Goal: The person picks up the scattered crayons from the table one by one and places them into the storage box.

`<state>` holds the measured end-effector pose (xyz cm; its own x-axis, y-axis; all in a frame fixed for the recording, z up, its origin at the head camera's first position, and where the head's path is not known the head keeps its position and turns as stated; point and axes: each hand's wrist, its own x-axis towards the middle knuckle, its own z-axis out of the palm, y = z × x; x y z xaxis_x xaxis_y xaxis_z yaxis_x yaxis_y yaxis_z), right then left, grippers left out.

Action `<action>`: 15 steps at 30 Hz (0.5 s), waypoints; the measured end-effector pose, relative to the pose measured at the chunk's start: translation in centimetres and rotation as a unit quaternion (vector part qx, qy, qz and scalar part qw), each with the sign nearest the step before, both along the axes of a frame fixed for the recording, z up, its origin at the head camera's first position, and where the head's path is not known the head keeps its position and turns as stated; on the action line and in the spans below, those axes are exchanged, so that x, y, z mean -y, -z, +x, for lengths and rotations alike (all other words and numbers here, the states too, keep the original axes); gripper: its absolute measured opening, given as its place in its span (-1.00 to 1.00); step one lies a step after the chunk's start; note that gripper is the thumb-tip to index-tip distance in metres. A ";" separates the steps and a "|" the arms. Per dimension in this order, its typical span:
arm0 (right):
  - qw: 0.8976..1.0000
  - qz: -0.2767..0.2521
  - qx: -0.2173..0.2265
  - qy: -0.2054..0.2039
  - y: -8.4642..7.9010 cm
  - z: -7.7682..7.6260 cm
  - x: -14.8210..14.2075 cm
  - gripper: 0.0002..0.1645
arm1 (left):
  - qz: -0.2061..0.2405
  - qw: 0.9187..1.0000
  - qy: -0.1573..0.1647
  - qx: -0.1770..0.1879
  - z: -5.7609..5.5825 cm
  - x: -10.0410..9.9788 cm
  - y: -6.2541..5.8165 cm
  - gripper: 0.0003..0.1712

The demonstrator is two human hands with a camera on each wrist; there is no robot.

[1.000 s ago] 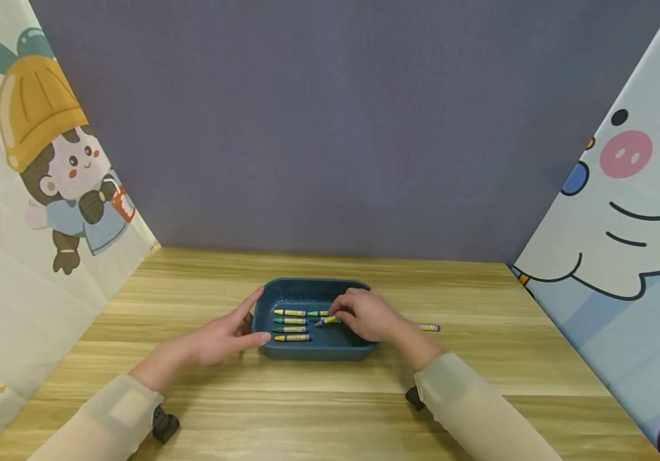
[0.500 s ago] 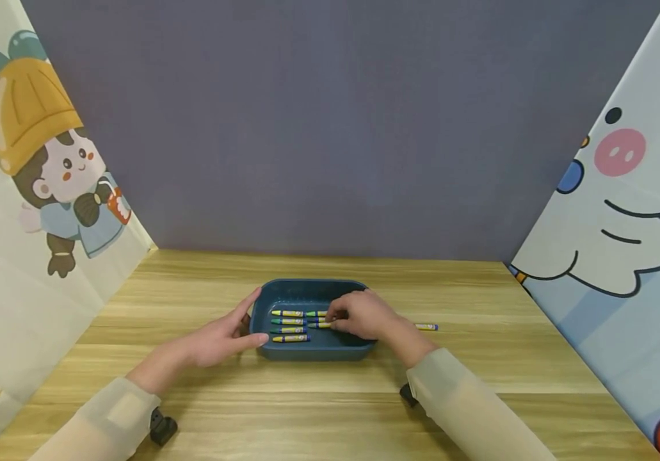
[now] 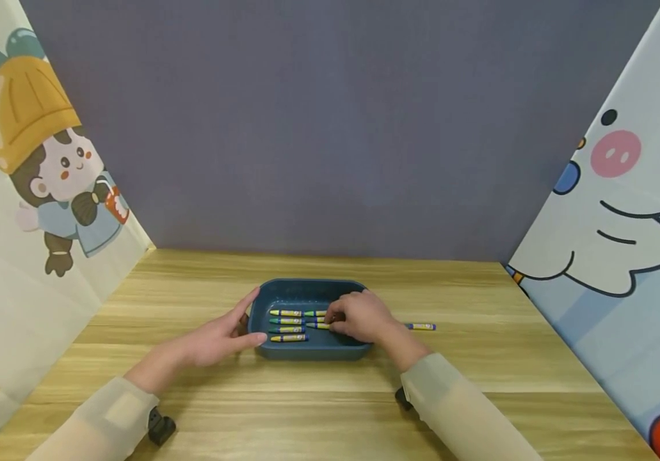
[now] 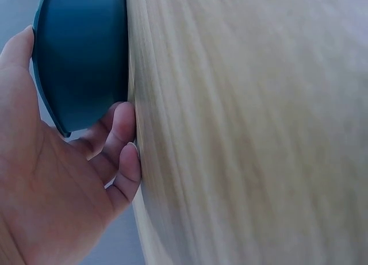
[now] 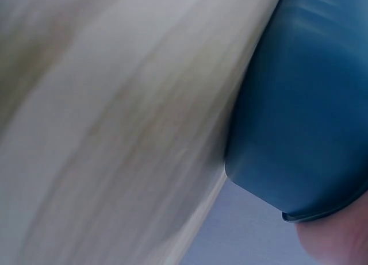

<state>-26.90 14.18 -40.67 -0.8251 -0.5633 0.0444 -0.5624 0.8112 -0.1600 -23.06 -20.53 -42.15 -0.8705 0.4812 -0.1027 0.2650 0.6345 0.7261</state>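
A dark blue rectangular tray (image 3: 312, 352) stands on the wooden table. My left hand (image 3: 217, 338) holds its left end, with the thumb at the front rim and the index finger at the back left corner. In the left wrist view the other fingers (image 4: 118, 133) curl low beside the tray's end wall. Reaching in over the right side, my right hand (image 3: 360, 317) pinches a crayon (image 3: 318, 326) with a yellow wrapper and a green tip, low in the tray. Left of it lies a column of crayons (image 3: 287, 330), tips to the left; a light green crayon (image 3: 313, 314) lies just behind.
Another crayon (image 3: 422, 326) lies on the table (image 3: 283, 410) to the right of the tray, partly behind my right wrist. A grey panel (image 3: 330, 128) rises at the table's back edge, and printed cloths (image 3: 612, 211) flank both sides.
My right hand has lowered the pinched crayon and turned it from slanting to lying level beside the others in the tray. The left hand has stayed at the tray's left end.
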 end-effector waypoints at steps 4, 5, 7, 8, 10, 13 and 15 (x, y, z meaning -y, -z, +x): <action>1.000 0.002 -0.005 0.001 0.0 -0.1 0.1 -0.92 | 0.006 1.000 0.004 -0.002 0.0 0.1 0.1 0.21; 1.000 0.004 -0.006 0.000 0.0 -0.1 0.1 -0.92 | 0.006 1.000 0.005 -0.002 -0.1 0.1 0.2 0.20; 1.000 0.005 -0.007 0.001 0.1 -0.1 0.1 -0.91 | 0.007 1.000 0.006 -0.002 -0.1 0.1 0.2 0.20; 1.000 0.006 -0.008 0.001 0.1 -0.1 0.1 -0.91 | 0.007 1.000 0.007 -0.002 -0.1 0.1 0.2 0.20; 1.000 0.005 -0.009 0.002 0.1 -0.1 0.1 -0.91 | 0.006 1.000 0.007 -0.002 -0.1 0.2 0.3 0.20; 1.000 0.003 -0.009 0.004 0.2 -0.1 0.0 -0.91 | 0.008 1.000 0.008 -0.002 -0.2 0.2 0.3 0.20; 1.000 0.000 -0.008 0.005 0.2 -0.1 0.0 -0.90 | 0.008 1.000 0.009 -0.002 -0.2 0.2 0.4 0.20</action>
<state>-26.97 14.16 -40.86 -0.8301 -0.5547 0.0579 -0.5565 0.8169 -0.1517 -23.28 -20.70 -42.52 -0.8617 0.4990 -0.0917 0.2798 0.6182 0.7346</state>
